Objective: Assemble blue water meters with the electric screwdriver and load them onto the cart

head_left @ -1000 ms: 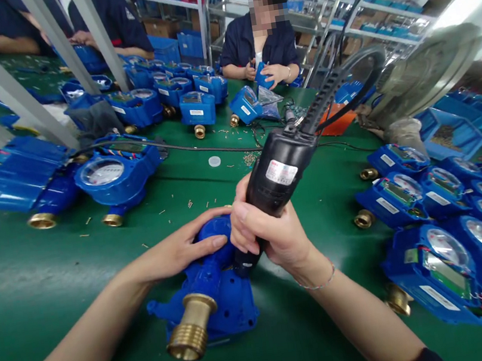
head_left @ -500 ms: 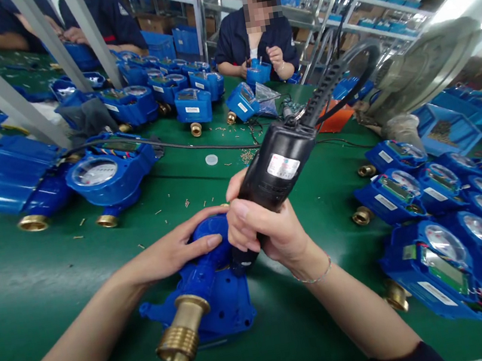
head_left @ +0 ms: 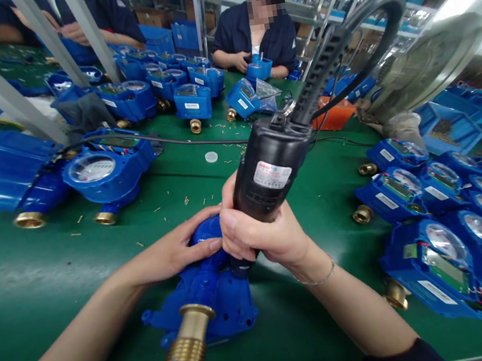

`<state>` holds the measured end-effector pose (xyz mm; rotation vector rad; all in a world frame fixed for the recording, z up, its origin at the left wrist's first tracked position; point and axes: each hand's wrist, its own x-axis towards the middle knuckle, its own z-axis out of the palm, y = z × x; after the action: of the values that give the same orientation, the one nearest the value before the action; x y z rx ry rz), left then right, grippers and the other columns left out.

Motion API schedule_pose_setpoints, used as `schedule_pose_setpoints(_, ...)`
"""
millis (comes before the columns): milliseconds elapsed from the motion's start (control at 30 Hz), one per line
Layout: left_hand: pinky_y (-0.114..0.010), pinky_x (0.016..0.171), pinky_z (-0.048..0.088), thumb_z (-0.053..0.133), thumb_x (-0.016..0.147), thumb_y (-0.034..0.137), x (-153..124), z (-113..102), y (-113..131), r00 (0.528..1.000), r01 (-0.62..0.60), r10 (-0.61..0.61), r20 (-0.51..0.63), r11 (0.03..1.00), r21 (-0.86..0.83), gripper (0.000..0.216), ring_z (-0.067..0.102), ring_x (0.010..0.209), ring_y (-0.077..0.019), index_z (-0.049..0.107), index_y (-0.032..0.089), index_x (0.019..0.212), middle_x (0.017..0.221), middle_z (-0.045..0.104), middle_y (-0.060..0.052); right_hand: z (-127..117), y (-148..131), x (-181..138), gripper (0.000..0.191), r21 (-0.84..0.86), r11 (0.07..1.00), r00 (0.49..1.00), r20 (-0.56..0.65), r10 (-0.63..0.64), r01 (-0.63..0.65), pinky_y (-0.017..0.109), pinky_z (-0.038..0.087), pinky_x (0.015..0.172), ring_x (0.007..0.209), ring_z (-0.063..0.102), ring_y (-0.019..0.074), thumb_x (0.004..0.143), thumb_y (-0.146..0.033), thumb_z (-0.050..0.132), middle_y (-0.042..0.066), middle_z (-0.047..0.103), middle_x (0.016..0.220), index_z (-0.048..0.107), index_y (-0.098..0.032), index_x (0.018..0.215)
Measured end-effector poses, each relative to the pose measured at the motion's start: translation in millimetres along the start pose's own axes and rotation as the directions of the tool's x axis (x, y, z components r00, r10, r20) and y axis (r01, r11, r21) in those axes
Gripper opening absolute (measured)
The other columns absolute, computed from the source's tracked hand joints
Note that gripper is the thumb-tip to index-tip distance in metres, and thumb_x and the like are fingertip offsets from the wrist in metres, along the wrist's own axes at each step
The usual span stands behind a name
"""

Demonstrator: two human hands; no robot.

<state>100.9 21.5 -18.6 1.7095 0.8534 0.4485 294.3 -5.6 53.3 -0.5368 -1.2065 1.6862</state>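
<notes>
Main risk, my read: the black cylindrical power driver w/ white label (head_left: pixel 257 142) leans over, so if the R hand (head_left: pixel 259 226) presses off-axis, its bit could slip out & scar the plastic or strip a screw. Bit itself is hidden, so can't confirm seating. 2nd risk: the blue plastic meter body (head_left: pixel 234 299) could rock or spin under torque if the L hand (head_left: pixel 182 243) bears too lightly, esp. w/ the threaded brass pipe end (head_left: pixel 190 339) jutting off one side. Stiff black ribbed cable (head_left: pixel 319 66), looping up beyond R fingers, might also tug the driver askew.

Position: meter body sits under L fingers & just below R fingers, flat flange on the near side of both; brass end points toward the wearer, clear of all fingertips. R fingers are wrapped tight round the driver, nose down at the flange. L thumb & index are spread over the body's rounded part; far tips hidden, so can't tell if clamped or just resting. Loose brass screws (head_left: pixel 186 200) lie beyond L fingers.
</notes>
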Motion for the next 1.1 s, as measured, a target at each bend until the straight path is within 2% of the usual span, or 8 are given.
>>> schedule_pose_setpoints(167,-0.035,0.100,0.045,0.058,0.086,0.054,0.1,0.0,-2.2,1.000,0.004,-0.004,0.001,1.000,-0.019,0.056,0.057,0.118,-0.0266,0.049,0.025,0.133,0.130,0.061,-0.005,2.0,-2.2,1.6,0.024,0.008,1.000,0.999,-0.029,0.015,-0.015,0.021,0.036,0.043,0.035,0.039,0.0048,0.079,-0.030,0.069,-0.012,0.047,0.045,0.048,-0.020,0.083)
schedule_pose_setpoints(400,-0.035,0.099,0.047,0.060,0.085,0.051,-0.8,-0.9,-0.1,0.999,0.049,-0.050,-0.017,0.999,-0.018,0.051,0.059,0.114,-0.0258,0.054,0.023,0.127,0.123,0.064,-0.005,-0.5,-4.8,4.3,0.022,0.005,1.000,1.000,-0.003,0.003,-0.003,0.020,0.036,0.043,0.035,0.039,0.0043,0.080,-0.029,0.068,-0.012,0.046,0.045,0.047,-0.020,0.080)
schedule_pose_setpoints(633,-0.037,0.102,0.044,0.063,0.083,0.053,-0.2,-1.7,-5.9,0.999,0.016,-0.017,-0.028,0.999,-0.031,0.057,0.057,0.116,-0.0275,0.054,0.023,0.130,0.119,0.066,-0.006,1.3,-1.1,4.4,0.020,0.045,0.999,0.998,0.058,0.014,-0.016,0.020,0.036,0.041,0.034,0.038,0.0043,0.078,-0.025,0.070,-0.012,0.047,0.047,0.053,-0.020,0.088)
schedule_pose_setpoints(767,-0.036,0.100,0.045,0.062,0.084,0.051,-0.5,-2.6,-6.7,0.999,0.040,-0.041,-0.026,0.999,-0.020,0.044,0.059,0.112,-0.0264,0.062,0.021,0.115,0.113,0.069,-0.005,-0.6,-0.1,5.7,0.022,0.054,0.998,0.999,0.043,0.023,-0.025,0.020,0.034,0.041,0.035,0.037,0.0043,0.080,-0.030,0.070,-0.011,0.046,0.047,0.051,-0.020,0.082)
schedule_pose_setpoints(867,-0.035,0.098,0.046,0.063,0.084,0.049,-0.5,-2.8,-4.7,1.000,0.021,-0.021,-0.022,0.999,-0.036,0.038,0.059,0.111,-0.0252,0.063,0.019,0.106,0.112,0.068,-0.005,-3.3,0.1,6.3,0.023,0.055,0.998,0.997,0.072,0.014,-0.018,0.020,0.035,0.042,0.036,0.038,0.0043,0.079,-0.027,0.070,-0.011,0.046,0.046,0.049,-0.020,0.079)
schedule_pose_setpoints(1000,-0.030,0.096,0.047,0.061,0.086,0.047,0.3,-2.2,-2.6,0.998,-0.025,0.031,0.052,0.995,-0.099,0.032,0.059,0.109,-0.0214,0.065,0.016,0.093,0.107,0.068,-0.003,-3.4,0.5,5.6,0.019,0.050,0.998,0.997,0.078,0.020,-0.024,0.020,0.036,0.044,0.036,0.039,0.0050,0.079,-0.023,0.068,-0.011,0.048,0.047,0.050,-0.021,0.083)
schedule_pose_setpoints(1100,-0.026,0.091,0.049,0.065,0.084,0.044,0.6,-1.9,0.8,0.996,-0.034,0.046,0.077,0.989,-0.144,0.038,0.061,0.104,-0.0193,0.062,0.015,0.108,0.102,0.069,-0.002,-1.4,-0.2,4.7,0.021,0.036,0.999,0.998,0.056,0.032,-0.034,0.021,0.036,0.043,0.036,0.039,0.0057,0.078,-0.024,0.070,-0.011,0.047,0.045,0.050,-0.021,0.082)
